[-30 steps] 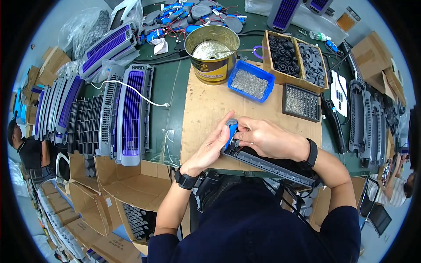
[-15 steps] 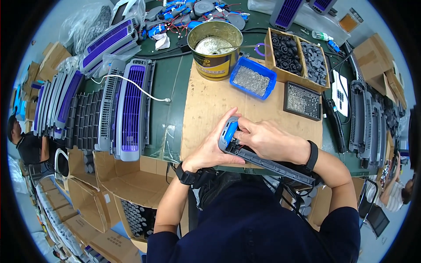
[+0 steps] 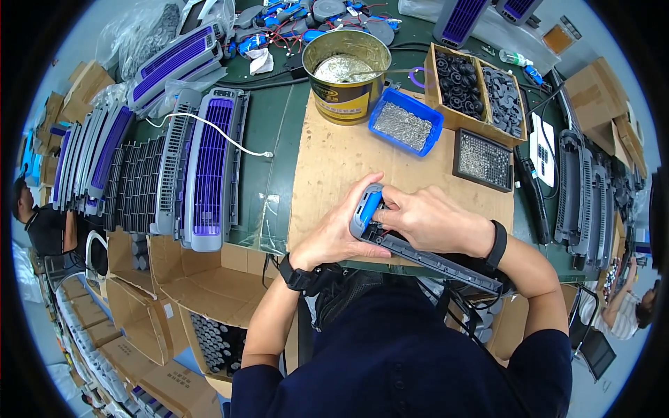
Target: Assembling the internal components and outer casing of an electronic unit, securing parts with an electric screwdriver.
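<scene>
Both hands — left hand (image 3: pixel 333 233), right hand (image 3: pixel 426 221) — curled around grey-and-blue housing (image 3: pixel 367 209).

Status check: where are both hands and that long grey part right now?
Left hand cups the rounded end of the long grey housing. Right hand presses at its blue insert. Housing lies on the cardboard sheet, nothing blocking.

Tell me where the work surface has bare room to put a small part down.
The cardboard mat is bare between the metal can, the blue screw tray and the hands. The green table strip beside the grey-and-purple housings is partly free, but a white cable crosses it. The back edge is crowded with wired parts.
</scene>
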`<action>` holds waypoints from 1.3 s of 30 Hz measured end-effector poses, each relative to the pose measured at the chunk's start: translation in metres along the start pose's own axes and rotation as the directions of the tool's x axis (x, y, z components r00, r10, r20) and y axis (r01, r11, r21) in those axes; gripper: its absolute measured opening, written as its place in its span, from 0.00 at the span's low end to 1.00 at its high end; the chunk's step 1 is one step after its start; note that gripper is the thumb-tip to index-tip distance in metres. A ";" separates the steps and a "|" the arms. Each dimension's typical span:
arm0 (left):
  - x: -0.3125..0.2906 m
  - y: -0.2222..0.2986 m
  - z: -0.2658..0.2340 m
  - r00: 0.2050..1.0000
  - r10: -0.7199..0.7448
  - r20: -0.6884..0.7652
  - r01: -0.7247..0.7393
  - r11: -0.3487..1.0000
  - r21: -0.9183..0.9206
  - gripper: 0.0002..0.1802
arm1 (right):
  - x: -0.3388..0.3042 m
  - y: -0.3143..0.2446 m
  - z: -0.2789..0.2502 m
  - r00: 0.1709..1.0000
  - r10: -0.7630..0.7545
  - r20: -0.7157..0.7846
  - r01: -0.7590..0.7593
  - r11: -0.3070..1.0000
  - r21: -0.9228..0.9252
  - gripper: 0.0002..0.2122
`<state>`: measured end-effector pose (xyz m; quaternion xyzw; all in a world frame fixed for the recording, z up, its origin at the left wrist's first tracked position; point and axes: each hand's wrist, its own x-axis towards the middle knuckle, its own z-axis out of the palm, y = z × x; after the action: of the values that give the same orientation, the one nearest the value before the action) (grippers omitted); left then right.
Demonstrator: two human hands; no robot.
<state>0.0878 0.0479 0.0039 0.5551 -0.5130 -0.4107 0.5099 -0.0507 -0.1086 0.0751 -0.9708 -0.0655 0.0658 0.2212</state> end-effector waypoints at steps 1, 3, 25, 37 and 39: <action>0.000 -0.001 0.000 1.000 0.005 0.006 -0.005 1.000 0.008 0.65 | 0.000 0.000 -0.001 1.000 -0.002 0.001 0.002 1.000 0.000 0.07; -0.001 -0.002 0.000 1.000 0.009 0.008 -0.009 1.000 0.017 0.65 | 0.000 0.000 -0.004 1.000 -0.007 0.000 0.007 0.998 0.064 0.10; 0.027 0.158 -0.020 0.633 0.716 -0.294 -0.554 0.684 0.474 0.43 | -0.072 -0.054 -0.095 0.684 0.163 -0.711 0.428 0.700 0.572 0.06; 0.077 0.181 0.060 0.528 0.849 0.020 -0.695 0.417 0.586 0.39 | -0.120 -0.072 -0.132 0.792 0.293 -0.535 0.083 0.817 0.571 0.34; 0.090 0.172 0.067 0.508 0.855 -0.102 -0.795 0.511 0.328 0.49 | -0.133 -0.078 -0.145 0.844 0.320 -0.430 -0.064 0.857 0.512 0.34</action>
<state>0.0086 -0.0431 0.1702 0.3444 -0.6925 0.0231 0.6335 -0.1665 -0.1211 0.2517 -0.8701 0.1134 -0.1515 0.4551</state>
